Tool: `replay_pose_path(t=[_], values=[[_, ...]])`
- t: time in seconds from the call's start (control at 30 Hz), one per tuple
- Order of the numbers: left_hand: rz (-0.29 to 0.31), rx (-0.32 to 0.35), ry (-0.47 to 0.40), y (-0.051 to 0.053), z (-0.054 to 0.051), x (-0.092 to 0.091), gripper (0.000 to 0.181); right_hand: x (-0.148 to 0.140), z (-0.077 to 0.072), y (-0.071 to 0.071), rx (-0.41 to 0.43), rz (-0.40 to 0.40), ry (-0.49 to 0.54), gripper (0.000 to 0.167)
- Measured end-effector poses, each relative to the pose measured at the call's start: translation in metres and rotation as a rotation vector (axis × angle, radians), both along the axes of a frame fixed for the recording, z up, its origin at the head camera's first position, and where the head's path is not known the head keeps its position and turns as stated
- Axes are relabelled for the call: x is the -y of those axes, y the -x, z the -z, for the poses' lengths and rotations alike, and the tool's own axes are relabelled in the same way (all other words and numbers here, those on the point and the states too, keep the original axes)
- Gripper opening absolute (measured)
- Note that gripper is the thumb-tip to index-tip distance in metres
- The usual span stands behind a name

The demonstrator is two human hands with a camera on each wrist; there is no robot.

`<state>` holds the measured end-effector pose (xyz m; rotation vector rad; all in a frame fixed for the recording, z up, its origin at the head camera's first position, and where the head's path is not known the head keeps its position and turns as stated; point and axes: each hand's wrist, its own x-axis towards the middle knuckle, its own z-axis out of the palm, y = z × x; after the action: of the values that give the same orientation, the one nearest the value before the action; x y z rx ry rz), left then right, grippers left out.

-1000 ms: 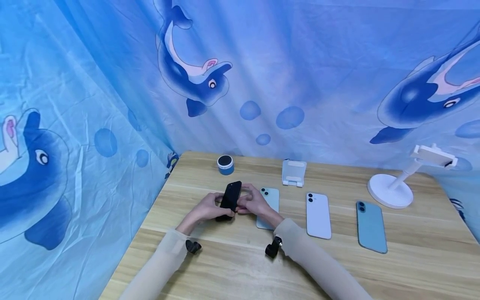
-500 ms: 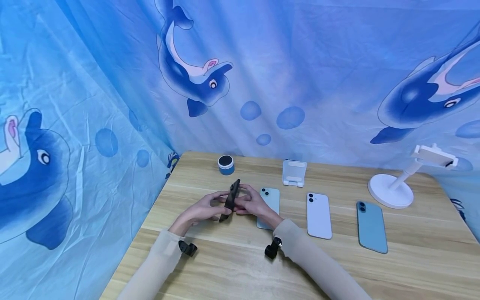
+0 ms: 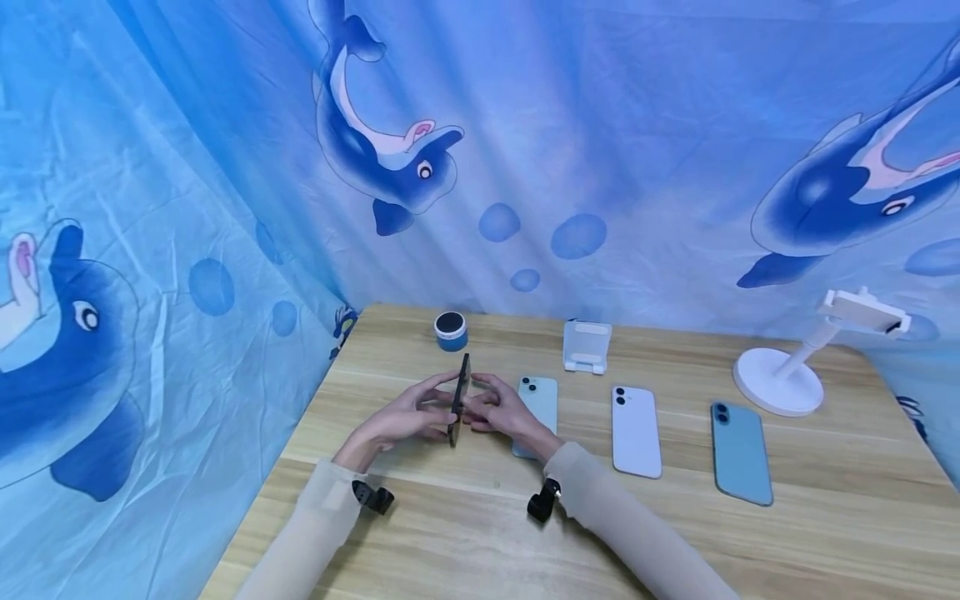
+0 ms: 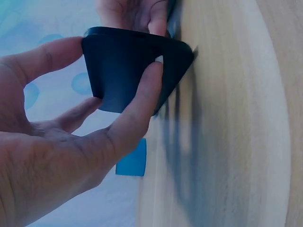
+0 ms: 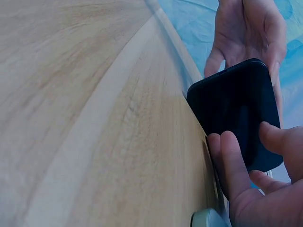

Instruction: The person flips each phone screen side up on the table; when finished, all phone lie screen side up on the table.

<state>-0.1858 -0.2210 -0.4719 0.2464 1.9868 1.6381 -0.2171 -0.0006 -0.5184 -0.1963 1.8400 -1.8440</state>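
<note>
A black phone (image 3: 459, 402) stands tilted up on its long edge between my two hands, low over the wooden table. My left hand (image 3: 401, 417) grips it from the left; in the left wrist view its thumb lies on one dark face of the phone (image 4: 116, 71) and its fingers meet the rim. From the other side my right hand (image 3: 504, 408) holds it, thumb on the smooth dark face of the phone (image 5: 232, 106) and fingers along the lower edge. Beneath the right wrist lies a pale green phone (image 3: 546, 404), partly covered.
A small blue speaker (image 3: 451, 333) sits behind the hands. Farther right are a folding phone stand (image 3: 587, 347), a white phone (image 3: 637, 433), a teal phone (image 3: 741, 454) and a white round-based stand (image 3: 777, 383). The blue dolphin curtain (image 3: 645, 150) hangs behind the table.
The black phone has turned from showing its broad face upward to standing nearly edge-on. My left hand has shifted slightly left; my right hand stays at about the same place.
</note>
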Motion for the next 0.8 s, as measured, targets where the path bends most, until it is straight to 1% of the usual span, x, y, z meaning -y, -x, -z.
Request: replay_pose_path(t=[0.13, 0.27, 0.37, 0.63, 0.73, 0.77, 0.8], values=[[-0.017, -0.029, -0.054, -0.001, 0.0, 0.005, 0.08, 0.004, 0.0, -0.001, -0.01, 0.025, -0.04, 0.068], [-0.038, -0.057, -0.079, -0.002, 0.001, 0.01, 0.079, 0.008, -0.001, -0.002, -0.031, 0.046, -0.067, 0.075], [-0.052, -0.068, -0.089, -0.002, 0.001, 0.012, 0.079, 0.01, -0.001, -0.003, -0.063, 0.057, -0.082, 0.08], [-0.05, -0.065, -0.077, -0.004, 0.001, 0.016, 0.079, 0.011, -0.001, -0.005, -0.119, 0.086, -0.178, 0.089], [-0.068, -0.055, -0.079, -0.005, 0.002, 0.017, 0.078, 0.012, -0.003, -0.007, -0.137, 0.099, -0.226, 0.088], [-0.074, -0.054, -0.076, -0.005, 0.002, 0.017, 0.079, 0.013, -0.004, -0.007, -0.152, 0.106, -0.252, 0.087], [-0.078, -0.058, -0.07, -0.005, 0.002, 0.017, 0.079, 0.013, -0.004, -0.008, -0.185, 0.112, -0.291, 0.086]])
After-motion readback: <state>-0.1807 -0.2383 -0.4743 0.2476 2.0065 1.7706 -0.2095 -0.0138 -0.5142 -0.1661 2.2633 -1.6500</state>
